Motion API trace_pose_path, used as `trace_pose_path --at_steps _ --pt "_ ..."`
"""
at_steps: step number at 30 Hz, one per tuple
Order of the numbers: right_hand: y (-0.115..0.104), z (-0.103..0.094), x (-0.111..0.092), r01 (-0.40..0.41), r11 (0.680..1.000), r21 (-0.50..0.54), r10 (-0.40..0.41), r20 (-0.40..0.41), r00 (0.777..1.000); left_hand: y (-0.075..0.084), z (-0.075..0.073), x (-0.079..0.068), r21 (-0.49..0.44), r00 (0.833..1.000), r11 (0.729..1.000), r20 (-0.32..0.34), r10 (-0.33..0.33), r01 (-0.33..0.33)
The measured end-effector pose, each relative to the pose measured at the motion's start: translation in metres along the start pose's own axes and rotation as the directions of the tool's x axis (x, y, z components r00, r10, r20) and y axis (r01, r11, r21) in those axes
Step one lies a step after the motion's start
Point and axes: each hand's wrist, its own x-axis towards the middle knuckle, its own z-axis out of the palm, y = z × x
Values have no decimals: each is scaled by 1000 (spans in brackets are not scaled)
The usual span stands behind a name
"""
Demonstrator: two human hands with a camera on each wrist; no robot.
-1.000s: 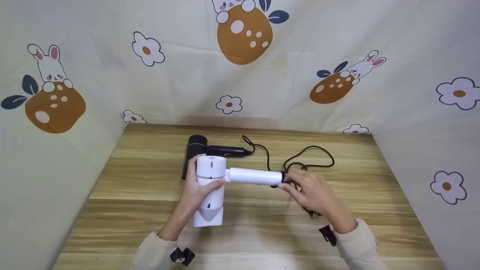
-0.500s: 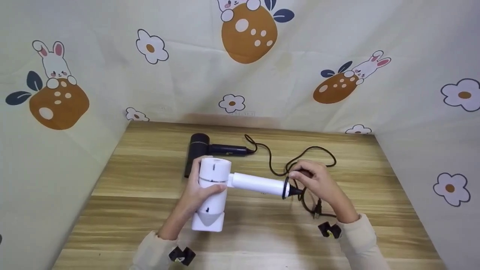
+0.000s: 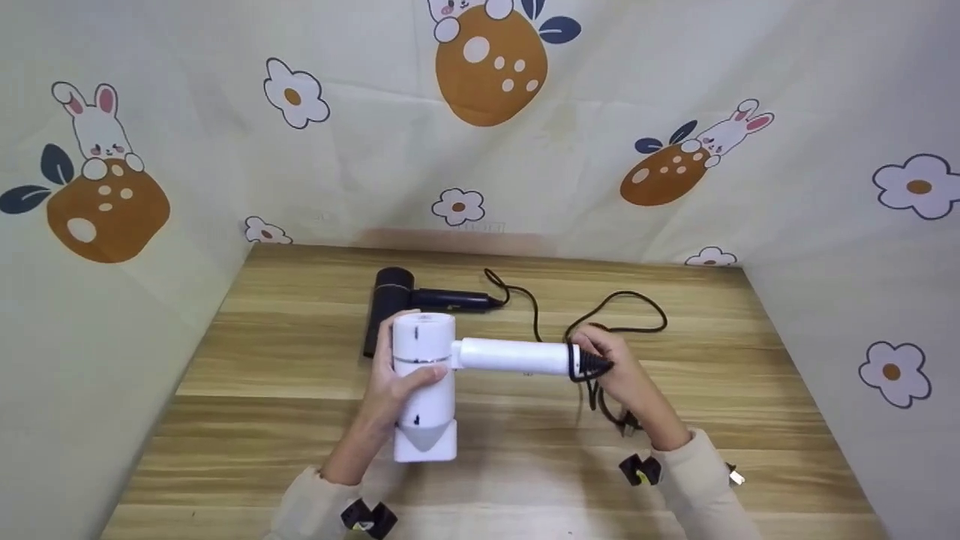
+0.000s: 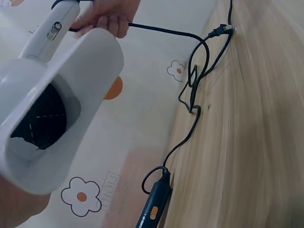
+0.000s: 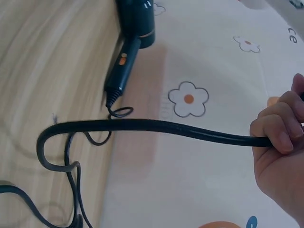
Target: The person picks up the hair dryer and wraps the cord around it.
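Observation:
My left hand (image 3: 394,394) grips the barrel of a white hair dryer (image 3: 427,390), thumb across its near side. The dryer is held above the table, its handle (image 3: 516,356) pointing right. A black cord (image 5: 156,126) leaves the handle's end and loops round it there. Behind that end, my right hand (image 3: 621,375) holds the cord in curled fingers; some of them are hidden in the head view. From this hand a length of cord runs down to the table, as the right wrist view shows. The dryer's wide nozzle (image 4: 95,61) fills much of the left wrist view.
A black hair dryer (image 3: 390,300) lies at the back of the wooden table (image 3: 285,420), its thin cord (image 3: 630,293) looped to the right. A plug (image 4: 220,31) lies among the cords. Patterned cloth (image 3: 360,165) hangs round the back and sides.
My right hand has gone up over the handle's end, then down behind it, drawing the cord round it. The handle dipped and is level again. A plug now shows beside my right sleeve.

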Motion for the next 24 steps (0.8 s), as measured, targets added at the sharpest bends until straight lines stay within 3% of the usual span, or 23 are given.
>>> trace_pose_path --at_steps 6,11,16,20,24 --pt "9 16 -8 -165 968 -191 164 -18 986 6 3 3 13 994 1000 -105 26 -25" --pt "1 23 -13 -90 925 -369 79 -46 996 5 4 5 40 985 999 -174 5 2" --pt "-9 24 -16 72 853 -518 -81 5 997 1 2 7 66 974 998 -225 -10 25" --pt "-15 23 -20 165 799 -578 -167 50 985 -3 0 10 92 974 996 -227 11 10" --pt "-23 22 -23 224 767 -601 -197 111 974 -7 -3 11 129 972 992 -236 20 11"
